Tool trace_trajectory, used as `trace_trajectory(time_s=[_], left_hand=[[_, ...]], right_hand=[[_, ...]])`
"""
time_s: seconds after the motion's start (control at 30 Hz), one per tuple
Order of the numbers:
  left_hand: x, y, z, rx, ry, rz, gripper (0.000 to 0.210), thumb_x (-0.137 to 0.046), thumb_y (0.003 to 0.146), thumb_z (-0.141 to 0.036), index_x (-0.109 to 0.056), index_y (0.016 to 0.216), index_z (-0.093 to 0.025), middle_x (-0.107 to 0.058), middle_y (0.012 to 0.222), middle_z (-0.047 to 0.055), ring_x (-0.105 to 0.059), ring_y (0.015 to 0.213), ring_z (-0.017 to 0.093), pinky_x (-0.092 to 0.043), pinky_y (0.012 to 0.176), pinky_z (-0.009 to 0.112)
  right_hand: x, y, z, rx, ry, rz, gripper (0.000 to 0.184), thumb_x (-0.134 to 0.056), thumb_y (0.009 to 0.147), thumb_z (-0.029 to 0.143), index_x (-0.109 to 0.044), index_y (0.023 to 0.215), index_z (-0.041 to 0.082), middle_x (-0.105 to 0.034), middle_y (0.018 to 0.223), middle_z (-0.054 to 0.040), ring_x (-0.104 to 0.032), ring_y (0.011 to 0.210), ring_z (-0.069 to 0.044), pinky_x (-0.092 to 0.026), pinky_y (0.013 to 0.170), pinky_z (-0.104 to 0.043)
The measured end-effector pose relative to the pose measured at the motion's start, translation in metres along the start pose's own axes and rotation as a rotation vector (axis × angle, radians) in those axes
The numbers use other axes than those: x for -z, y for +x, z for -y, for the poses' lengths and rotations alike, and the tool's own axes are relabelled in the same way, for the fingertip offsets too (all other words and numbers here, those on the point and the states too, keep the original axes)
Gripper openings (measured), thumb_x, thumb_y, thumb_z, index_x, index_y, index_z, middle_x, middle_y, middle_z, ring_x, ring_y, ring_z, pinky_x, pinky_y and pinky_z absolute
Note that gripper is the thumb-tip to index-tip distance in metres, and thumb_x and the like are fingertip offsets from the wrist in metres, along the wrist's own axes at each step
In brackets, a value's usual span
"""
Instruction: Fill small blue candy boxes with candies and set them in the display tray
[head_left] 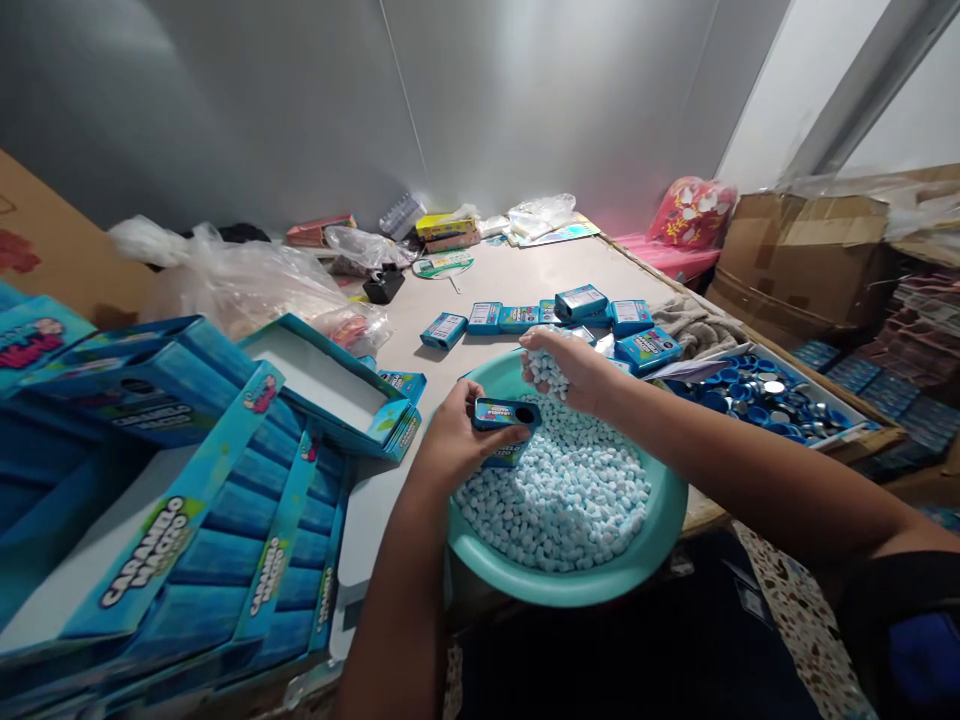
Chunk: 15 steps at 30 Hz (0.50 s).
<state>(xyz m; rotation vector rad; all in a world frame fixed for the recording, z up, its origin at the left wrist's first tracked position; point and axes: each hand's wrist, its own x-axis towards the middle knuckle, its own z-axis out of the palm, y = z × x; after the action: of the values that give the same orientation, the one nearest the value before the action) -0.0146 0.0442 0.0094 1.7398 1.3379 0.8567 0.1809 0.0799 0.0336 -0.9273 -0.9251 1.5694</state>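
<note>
The left hand (452, 432) has its grip closed around a small blue box (501, 458), its dark round opening exposed, held above the left side of a turquoise basin (570, 590) of pale candies (555, 505). The right hand (576, 368) cups a handful of these candies over the basin's far side, apart from the box. Similar boxes (519, 319) lie beyond on the counter (510, 278); blue caps (754, 400) fill a tray at right.

Blue cartons (142, 560) by the table's (525, 275) left edge read "CARAMELO MACIZO."
The lettering repeats along their front strips (268, 575); a pink logo (260, 393) is not clearly legible.
</note>
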Motion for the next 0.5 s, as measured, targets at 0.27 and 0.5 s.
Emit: trace_trajectory(time_s=[0.27, 0.5], left_hand=[[-0.003, 0.005, 0.003, 0.023, 0.009, 0.128, 0.068, -0.084, 0.073, -0.056, -0.052, 0.123, -0.023, -0.069, 0.097, 0.002, -0.067, 0.085, 0.023, -0.054, 0.073, 0.033], [-0.003, 0.002, -0.003, -0.015, 0.034, 0.188, 0.083, -0.084, 0.074, -0.056, -0.056, 0.147, -0.03, -0.069, 0.135, 0.009, -0.067, 0.121, 0.034, -0.054, 0.103, 0.048]], right_hand=[[-0.014, 0.003, -0.007, 0.011, 0.154, -0.105, 0.029, -0.078, 0.066, 0.033, -0.056, 0.079, 0.022, -0.056, 0.069, 0.0, -0.052, 0.059, -0.014, -0.035, 0.049, -0.028], [-0.011, -0.004, -0.018, 0.156, 0.172, -0.106, 0.037, -0.081, 0.065, 0.039, -0.054, 0.085, 0.024, -0.055, 0.07, 0.0018, -0.058, 0.065, -0.017, -0.043, 0.056, -0.031]])
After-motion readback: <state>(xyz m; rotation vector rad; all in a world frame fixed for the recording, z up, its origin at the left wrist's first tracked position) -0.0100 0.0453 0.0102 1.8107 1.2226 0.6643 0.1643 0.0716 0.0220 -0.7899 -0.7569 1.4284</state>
